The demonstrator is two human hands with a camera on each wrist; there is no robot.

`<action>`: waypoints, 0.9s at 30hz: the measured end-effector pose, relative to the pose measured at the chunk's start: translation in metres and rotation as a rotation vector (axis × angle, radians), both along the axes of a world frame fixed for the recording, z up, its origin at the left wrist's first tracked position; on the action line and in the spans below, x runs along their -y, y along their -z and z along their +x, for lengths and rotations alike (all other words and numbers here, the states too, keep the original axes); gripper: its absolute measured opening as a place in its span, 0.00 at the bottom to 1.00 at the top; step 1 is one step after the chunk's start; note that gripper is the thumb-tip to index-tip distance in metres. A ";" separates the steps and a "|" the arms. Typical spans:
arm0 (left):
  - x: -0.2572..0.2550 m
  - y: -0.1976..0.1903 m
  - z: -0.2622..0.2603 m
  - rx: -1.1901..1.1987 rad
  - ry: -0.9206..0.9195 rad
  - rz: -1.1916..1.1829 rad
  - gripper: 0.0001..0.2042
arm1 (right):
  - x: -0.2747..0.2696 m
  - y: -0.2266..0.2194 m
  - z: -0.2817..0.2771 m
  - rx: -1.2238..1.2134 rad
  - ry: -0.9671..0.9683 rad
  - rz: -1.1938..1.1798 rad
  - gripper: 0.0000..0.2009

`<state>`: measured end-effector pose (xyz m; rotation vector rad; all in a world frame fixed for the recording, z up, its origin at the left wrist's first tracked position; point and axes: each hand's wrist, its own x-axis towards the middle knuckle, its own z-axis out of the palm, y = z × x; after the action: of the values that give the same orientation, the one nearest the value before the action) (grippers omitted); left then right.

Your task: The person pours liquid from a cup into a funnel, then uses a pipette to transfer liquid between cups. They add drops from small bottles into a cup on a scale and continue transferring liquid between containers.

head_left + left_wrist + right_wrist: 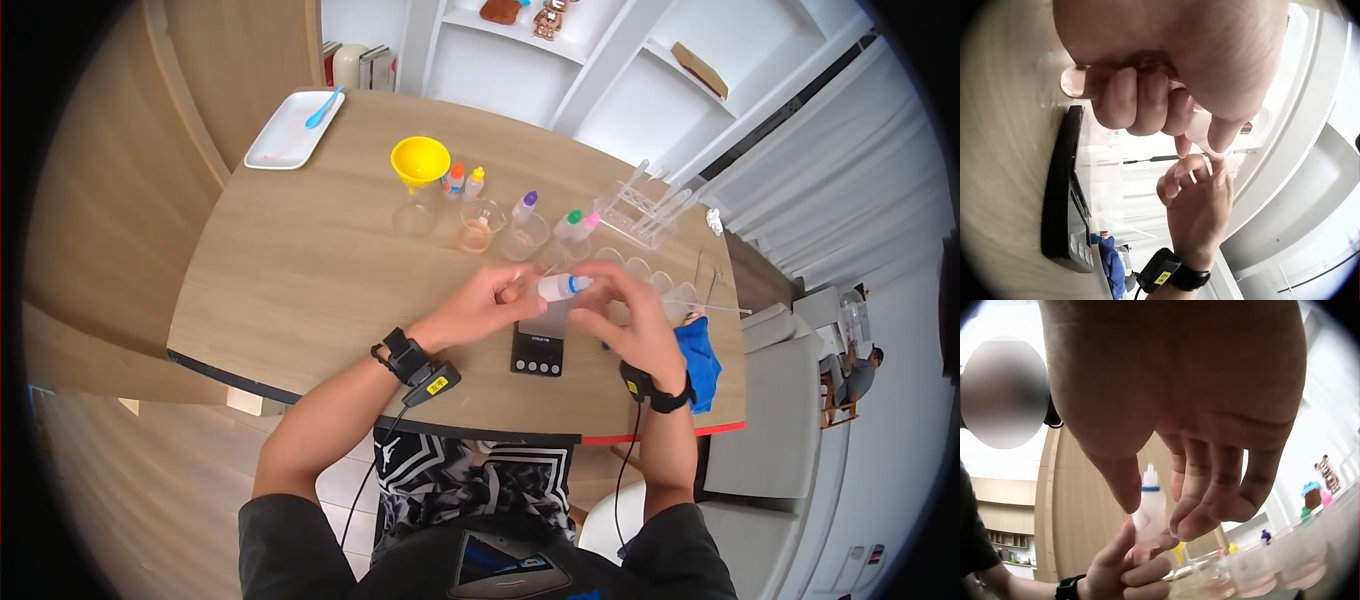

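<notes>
My left hand (480, 305) pinches a translucent bottle (555, 288) with a blue collar and pale nozzle. In the right wrist view the bottle (1151, 515) stands upright between left thumb and fingers. Its lower fingers are curled, and a clear rounded end (1074, 82) of something sticks out by them in the left wrist view; what it is I cannot tell. Beside the nozzle, my right hand (640, 325) has bent, spread fingers holding nothing visible. A black digital scale (538, 352) lies below both hands, its upper part partly hidden.
Behind the hands are clear cups (522, 238), a yellow funnel (420, 160) and several colour-capped bottles (473, 183). A test-tube rack (635, 222) stands back right, a blue cloth (700, 365) lies right, and a white tray (283, 135) is far left.
</notes>
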<state>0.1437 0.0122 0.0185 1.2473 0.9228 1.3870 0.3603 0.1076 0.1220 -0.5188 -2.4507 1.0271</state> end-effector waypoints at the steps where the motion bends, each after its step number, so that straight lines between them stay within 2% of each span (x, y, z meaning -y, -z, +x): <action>1: -0.001 0.002 0.000 0.003 -0.013 -0.001 0.10 | -0.003 -0.001 0.012 0.082 0.082 0.042 0.15; 3: -0.004 0.008 -0.001 0.010 -0.042 -0.002 0.11 | -0.007 -0.001 0.036 0.245 0.241 0.130 0.15; 4: -0.005 0.008 -0.001 0.012 -0.052 -0.009 0.11 | -0.009 0.003 0.045 0.295 0.243 0.191 0.17; 8: -0.007 0.007 0.000 -0.027 -0.068 -0.022 0.13 | -0.006 0.027 0.071 0.456 0.174 0.149 0.15; 11: -0.008 0.009 0.000 -0.026 -0.077 -0.013 0.16 | -0.010 0.051 0.080 0.398 0.079 0.232 0.13; 15: -0.005 0.001 -0.002 -0.041 -0.090 -0.036 0.18 | -0.015 0.038 0.073 0.430 0.094 0.115 0.09; 18: -0.006 0.004 -0.003 -0.055 -0.092 -0.008 0.18 | -0.019 0.005 0.057 0.112 0.103 0.090 0.09; 21: -0.007 0.005 -0.003 -0.079 -0.099 -0.020 0.19 | -0.019 -0.019 0.034 -0.195 0.085 -0.073 0.11; 27: -0.006 0.007 -0.006 -0.074 -0.045 -0.019 0.11 | -0.015 -0.029 -0.005 -0.117 0.004 0.101 0.12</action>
<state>0.1378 0.0180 0.0114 1.2774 1.0185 1.3716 0.3548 0.1228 0.1508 -0.4180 -2.3825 0.9002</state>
